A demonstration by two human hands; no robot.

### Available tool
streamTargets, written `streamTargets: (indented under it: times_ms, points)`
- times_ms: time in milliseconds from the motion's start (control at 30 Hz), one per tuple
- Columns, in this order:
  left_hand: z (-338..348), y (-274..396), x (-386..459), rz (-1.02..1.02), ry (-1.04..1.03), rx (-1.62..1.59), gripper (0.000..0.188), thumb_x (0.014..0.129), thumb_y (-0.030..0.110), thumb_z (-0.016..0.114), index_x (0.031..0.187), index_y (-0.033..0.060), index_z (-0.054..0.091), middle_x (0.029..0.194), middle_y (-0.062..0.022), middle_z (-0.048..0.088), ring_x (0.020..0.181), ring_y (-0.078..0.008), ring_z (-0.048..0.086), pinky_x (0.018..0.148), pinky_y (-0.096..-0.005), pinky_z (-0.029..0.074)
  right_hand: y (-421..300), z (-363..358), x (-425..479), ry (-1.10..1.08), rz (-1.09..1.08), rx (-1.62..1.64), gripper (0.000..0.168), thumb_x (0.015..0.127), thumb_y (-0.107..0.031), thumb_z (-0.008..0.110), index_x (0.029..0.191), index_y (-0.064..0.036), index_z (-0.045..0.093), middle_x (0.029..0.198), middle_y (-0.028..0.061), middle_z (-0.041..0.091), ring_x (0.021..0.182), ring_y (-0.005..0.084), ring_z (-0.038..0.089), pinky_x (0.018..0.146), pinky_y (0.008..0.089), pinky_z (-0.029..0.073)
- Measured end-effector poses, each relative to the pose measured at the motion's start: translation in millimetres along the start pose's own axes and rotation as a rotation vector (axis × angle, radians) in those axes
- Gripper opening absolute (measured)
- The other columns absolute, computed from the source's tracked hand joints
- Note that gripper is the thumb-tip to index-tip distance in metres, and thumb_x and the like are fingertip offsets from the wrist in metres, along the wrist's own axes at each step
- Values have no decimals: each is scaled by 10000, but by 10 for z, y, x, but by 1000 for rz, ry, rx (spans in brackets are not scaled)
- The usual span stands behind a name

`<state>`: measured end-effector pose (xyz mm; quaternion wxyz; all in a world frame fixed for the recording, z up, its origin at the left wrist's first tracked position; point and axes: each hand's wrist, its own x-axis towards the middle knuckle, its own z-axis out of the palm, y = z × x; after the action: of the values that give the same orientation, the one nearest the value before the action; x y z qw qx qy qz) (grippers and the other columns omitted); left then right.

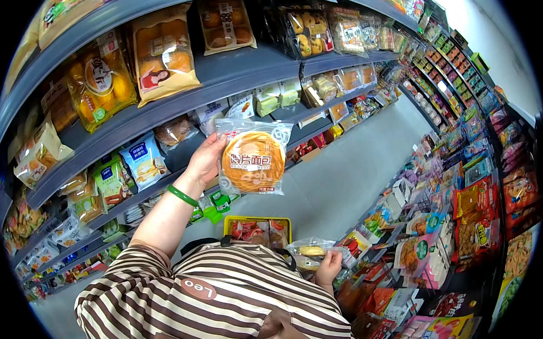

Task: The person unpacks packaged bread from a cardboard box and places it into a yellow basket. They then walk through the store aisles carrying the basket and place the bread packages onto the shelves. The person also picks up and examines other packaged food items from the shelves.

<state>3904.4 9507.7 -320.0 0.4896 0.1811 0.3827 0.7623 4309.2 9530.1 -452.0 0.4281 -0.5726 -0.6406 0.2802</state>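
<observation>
My left hand (208,158), with a green bangle on the wrist, grips the left edge of a round bread in a clear plastic packet (253,159). That packet is held up in front of the shelf, its printed face towards me. Low at the right of my body, my right hand (329,267) pinches the edge of another clear packet (311,249) with a pale yellow baked item inside. A yellow basket (225,226) with red-and-clear packets in it stands beyond my striped shirt, between the two hands.
Grey shelves (245,71) curve along the left and top, bearing a bag of bread rolls (164,54), a blue bread packet (144,161) and a cookie pack (309,31). More racks with red snack bags (477,216) line the right. A grey floor aisle (334,176) runs between them.
</observation>
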Motion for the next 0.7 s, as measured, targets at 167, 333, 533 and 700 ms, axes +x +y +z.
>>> streamTargets:
  times_ms: [167,333,533,700]
  points:
    - [-128,56,-30,33,-8,-46,194,882,141,429,1053,61,476,1008,-55,551,900,-150,539,779,-284,455,-2,53,18,-6,0,31,101,813,-70,497,751,-7,448,662,81,507,610,160,469,579,287,408]
    - [-176,100,-40,37,56,-55,170,879,118,433,1033,52,460,987,-72,543,890,-159,539,768,-286,463,-14,95,18,17,-42,12,99,807,-72,503,763,1,452,670,110,513,601,195,491,582,307,422]
    - [-199,163,-86,33,122,-64,229,875,117,444,1085,42,395,997,-87,524,909,-171,529,772,-293,465,-150,109,-25,-2,6,6,97,816,-64,496,758,-6,444,681,77,492,632,147,459,600,284,404]
    - [-259,181,-106,21,125,-92,304,869,121,460,1133,37,334,1024,-87,507,930,-168,519,784,-297,459,-97,135,-56,9,-25,28,95,815,-63,502,765,0,451,678,90,512,605,166,485,588,289,421]
